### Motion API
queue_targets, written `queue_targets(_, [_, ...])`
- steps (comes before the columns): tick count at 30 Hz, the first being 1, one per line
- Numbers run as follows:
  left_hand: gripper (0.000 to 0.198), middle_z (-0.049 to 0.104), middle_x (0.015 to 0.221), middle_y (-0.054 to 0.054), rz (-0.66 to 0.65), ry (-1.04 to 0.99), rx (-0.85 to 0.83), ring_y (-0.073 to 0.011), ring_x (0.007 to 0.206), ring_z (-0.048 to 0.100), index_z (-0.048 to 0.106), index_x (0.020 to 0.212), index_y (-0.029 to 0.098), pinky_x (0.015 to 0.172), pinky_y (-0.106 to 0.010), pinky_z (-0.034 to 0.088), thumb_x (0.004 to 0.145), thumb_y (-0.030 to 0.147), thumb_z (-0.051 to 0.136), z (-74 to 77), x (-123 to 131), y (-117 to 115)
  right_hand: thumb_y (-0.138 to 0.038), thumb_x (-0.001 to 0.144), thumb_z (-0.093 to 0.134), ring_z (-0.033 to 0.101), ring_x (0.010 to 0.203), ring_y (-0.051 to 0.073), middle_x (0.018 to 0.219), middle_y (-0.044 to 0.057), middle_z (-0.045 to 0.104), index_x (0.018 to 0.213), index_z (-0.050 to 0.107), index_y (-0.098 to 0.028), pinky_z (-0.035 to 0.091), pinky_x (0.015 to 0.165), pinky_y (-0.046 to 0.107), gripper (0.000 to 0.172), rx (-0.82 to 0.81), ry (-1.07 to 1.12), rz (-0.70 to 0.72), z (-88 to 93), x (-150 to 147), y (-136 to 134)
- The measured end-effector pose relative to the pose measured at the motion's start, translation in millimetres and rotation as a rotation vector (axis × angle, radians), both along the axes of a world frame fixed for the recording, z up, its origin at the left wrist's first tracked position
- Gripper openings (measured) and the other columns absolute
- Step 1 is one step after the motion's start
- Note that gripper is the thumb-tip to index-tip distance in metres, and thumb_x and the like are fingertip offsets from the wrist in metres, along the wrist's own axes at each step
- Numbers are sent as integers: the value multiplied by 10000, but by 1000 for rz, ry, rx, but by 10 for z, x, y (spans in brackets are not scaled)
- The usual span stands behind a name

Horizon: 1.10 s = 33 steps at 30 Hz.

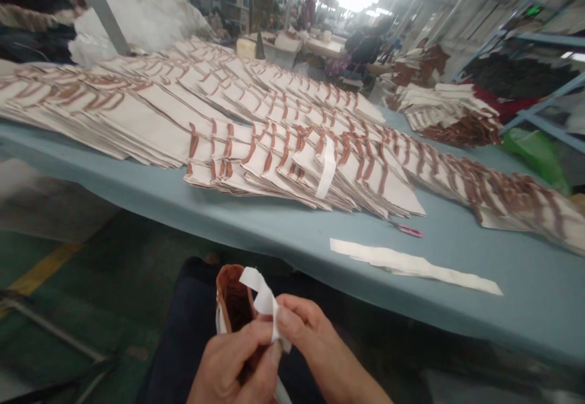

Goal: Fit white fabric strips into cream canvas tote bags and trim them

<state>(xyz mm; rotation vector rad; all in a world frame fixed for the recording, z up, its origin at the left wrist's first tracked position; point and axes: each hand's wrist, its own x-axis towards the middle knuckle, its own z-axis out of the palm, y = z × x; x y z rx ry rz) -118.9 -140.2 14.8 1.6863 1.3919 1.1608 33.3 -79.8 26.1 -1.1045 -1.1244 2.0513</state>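
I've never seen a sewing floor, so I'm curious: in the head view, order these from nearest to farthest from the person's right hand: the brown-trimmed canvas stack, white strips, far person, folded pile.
From the right hand:
1. White strips, near table edge, right.
2. Brown-trimmed canvas stack, mid-table.
3. Folded pile, far right of table.
4. Far person, beyond the table.

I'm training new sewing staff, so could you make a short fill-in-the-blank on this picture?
1. The left hand and right hand hold a small fabric piece that is ____ inside.
2. The cream canvas pieces lie in overlapping rows on a ____ table.
3. The scissors lying near the loose white fabric strips have ____ handles.

Missing words: brown; pale blue; pink.
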Motion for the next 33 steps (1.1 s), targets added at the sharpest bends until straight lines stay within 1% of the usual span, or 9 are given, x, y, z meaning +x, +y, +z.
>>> queue_targets(3, [196, 652, 590, 72, -22, 70, 73, -59, 448, 584, 724, 877, 205, 502, -109, 444, 970, 160, 557, -8, 42, -42, -675, 753, 834, 492, 680, 140, 750, 1, 608, 806, 722, -185, 418, 667, 253, 506, -129, 142, -200, 111, -121, -7])
queue_targets(6, [204, 610, 559, 79, 7, 105, 77, -57, 428, 537, 713, 857, 201, 490, -120, 424, 968, 149, 549, -42, 60, -99, -700, 727, 838, 611, 829, 184, 889, 54, 708, 837, 759, -184, 491, 797, 286, 533, -204, 221, -259, 172, -144, 6])
queue_targets(9, [250, 622, 598, 58, 14, 93, 2, -67, 466, 545, 705, 841, 185, 504, -132, 429, 1002, 185, 514, -84, 31, -144, -775, 699, 807, 659, 1060, 258, 1129, 104, 758, 989, 798, -213, 509, 943, 356, 633, -277, 156, -355, -21, -64, -100])
queue_targets(12, [275, 616, 618, 44, 90, 67, -106, -82, 501, 549, 702, 842, 171, 511, -147, 429, 1018, 229, 499, -116, -17, -157, -769, 723, 802, 656, 1020, 250, 1141, 92, 762, 1037, 803, -243, 514, 876, 339, 613, -123, -112, -482, -328, 94, -334])
queue_targets(15, [296, 569, 580, 49, 142, 35, -144, -83, 494, 521, 680, 765, 165, 501, -151, 416, 999, 237, 514, -130, -16, -147, -802, 878, 615, 605, 778, 210, 867, 90, 730, 889, 813, -189, 476, 715, 321, 644, 2, -199, -315, -461, 202, -549])
queue_targets(18, [318, 590, 588, 45, 60, -7, -143, -80, 513, 540, 660, 720, 163, 522, -146, 426, 991, 205, 498, -144, 40, -158, -835, 906, 523, 552, 721, 193, 771, 57, 655, 836, 795, -179, 445, 682, 315, 714, 56, -139, -195, -375, 161, -605])
queue_targets(21, [314, 600, 614, 44, -2, 19, -117, -76, 524, 551, 640, 730, 166, 527, -143, 423, 1002, 185, 483, -186, 79, -207, -825, 882, 580, 553, 726, 192, 749, 33, 641, 830, 769, -185, 458, 732, 319, 670, 26, -58, -187, -264, 23, -524])
queue_targets(26, [289, 600, 618, 46, 30, 78, -28, -75, 515, 568, 637, 745, 175, 545, -148, 440, 1004, 175, 508, -251, 54, -289, -685, 778, 812, 566, 657, 159, 713, 16, 661, 839, 752, -167, 453, 668, 272, 525, -269, 166, -168, -237, -171, -373])
queue_targets(33, [251, 649, 612, 41, 34, 49, -26, -80, 490, 604, 685, 809, 179, 517, -139, 445, 979, 144, 503, -299, 72, -336, -603, 790, 839, 491, 572, 103, 649, -13, 627, 835, 724, -161, 387, 548, 205, 458, -104, 182, -176, 30, -249, -81])
